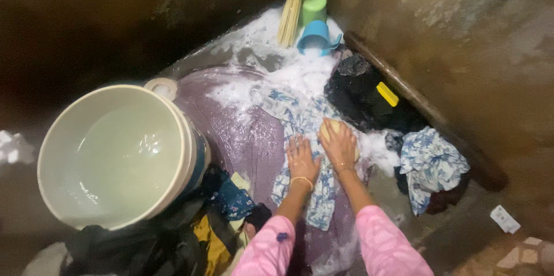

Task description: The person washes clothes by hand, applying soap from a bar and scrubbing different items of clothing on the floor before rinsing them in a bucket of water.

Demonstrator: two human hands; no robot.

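While left hand (301,158) presses blue-white cloth (306,137) — fingers spread, right hand (340,144) clutches yellow soap (329,130).

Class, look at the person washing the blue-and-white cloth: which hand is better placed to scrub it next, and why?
The right hand: it already grips the yellowish soap bar on the blue-and-white cloth. The left hand lies flat, pinning the cloth.

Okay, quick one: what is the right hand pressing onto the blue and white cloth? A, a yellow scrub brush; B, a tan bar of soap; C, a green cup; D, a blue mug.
B: the right hand covers a tan bar of soap on the blue and white cloth, while the left hand lies flat beside it.
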